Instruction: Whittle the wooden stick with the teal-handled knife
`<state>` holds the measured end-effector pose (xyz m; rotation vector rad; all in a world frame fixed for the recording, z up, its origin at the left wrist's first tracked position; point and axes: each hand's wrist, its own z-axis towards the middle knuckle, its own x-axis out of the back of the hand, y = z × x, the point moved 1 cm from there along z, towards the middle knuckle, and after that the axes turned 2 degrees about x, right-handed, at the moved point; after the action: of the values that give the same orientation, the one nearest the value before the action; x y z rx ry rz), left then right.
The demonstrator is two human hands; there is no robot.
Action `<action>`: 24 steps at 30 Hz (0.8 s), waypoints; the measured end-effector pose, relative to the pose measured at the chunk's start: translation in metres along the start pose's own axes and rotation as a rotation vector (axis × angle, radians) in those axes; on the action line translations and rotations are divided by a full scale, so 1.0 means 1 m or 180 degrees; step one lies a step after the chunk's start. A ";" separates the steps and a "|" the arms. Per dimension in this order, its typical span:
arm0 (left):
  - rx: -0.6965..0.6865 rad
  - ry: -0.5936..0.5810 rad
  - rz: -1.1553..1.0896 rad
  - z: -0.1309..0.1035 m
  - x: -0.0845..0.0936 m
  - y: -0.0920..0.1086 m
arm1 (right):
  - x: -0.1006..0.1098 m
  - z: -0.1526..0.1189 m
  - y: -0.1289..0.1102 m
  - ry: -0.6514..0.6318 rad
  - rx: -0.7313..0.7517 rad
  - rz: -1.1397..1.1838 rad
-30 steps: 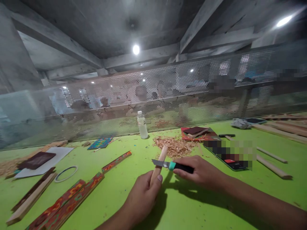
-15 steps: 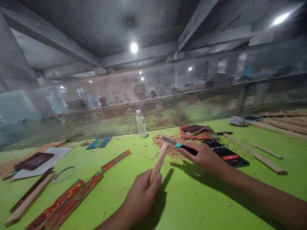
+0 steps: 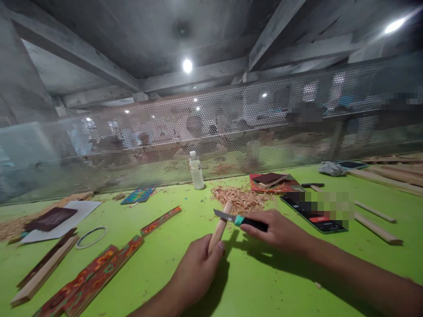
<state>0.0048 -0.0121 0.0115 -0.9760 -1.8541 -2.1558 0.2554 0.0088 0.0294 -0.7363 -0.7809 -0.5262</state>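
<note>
My left hand [image 3: 200, 259] is closed around the lower part of a pale wooden stick [image 3: 218, 234], whose upper end points away from me. In my right hand [image 3: 276, 229] is a utility knife [image 3: 253, 223] with a black handle and a teal collar. Its blade lies across the stick near the upper end; whether it bites into the wood I cannot tell. Beyond the stick, a heap of wood shavings [image 3: 243, 198] covers part of the green table [image 3: 148, 273].
A water bottle [image 3: 197, 171] stands near the perforated metal screen [image 3: 158, 149]. Right of my right hand lie a phone [image 3: 319, 220] and wooden sticks [image 3: 378, 229]. Painted wood strips [image 3: 102, 273], a white ring [image 3: 91, 237] and dark sandpaper [image 3: 51, 219] are at left.
My right hand has brought the knife down and toward me, from beyond the stick's tip to across the stick. My left hand has stayed nearly in place. The view has shifted slightly.
</note>
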 end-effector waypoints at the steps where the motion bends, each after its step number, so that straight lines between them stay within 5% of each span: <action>1: -0.0022 -0.0037 -0.0007 0.000 0.000 0.000 | -0.002 -0.001 -0.001 -0.0133 0.0054 0.0032; 7: -0.0075 -0.0017 0.0024 0.000 0.000 0.001 | -0.009 -0.001 -0.006 -0.0359 0.0149 0.0009; 14: -0.0004 0.0005 0.0068 -0.002 0.001 0.001 | 0.007 0.004 0.012 0.0206 -0.0359 -0.0140; 20: 0.0240 -0.0166 -0.1035 -0.002 -0.002 0.000 | 0.014 0.004 0.021 0.0763 -0.0440 -0.0126; 24: 0.0341 -0.0256 -0.1411 0.002 -0.004 -0.001 | 0.008 0.001 0.007 0.0503 -0.0189 0.0000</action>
<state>0.0080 -0.0110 0.0085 -0.6881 -2.3852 -2.2334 0.2647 0.0128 0.0338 -0.7398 -0.6204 -0.6021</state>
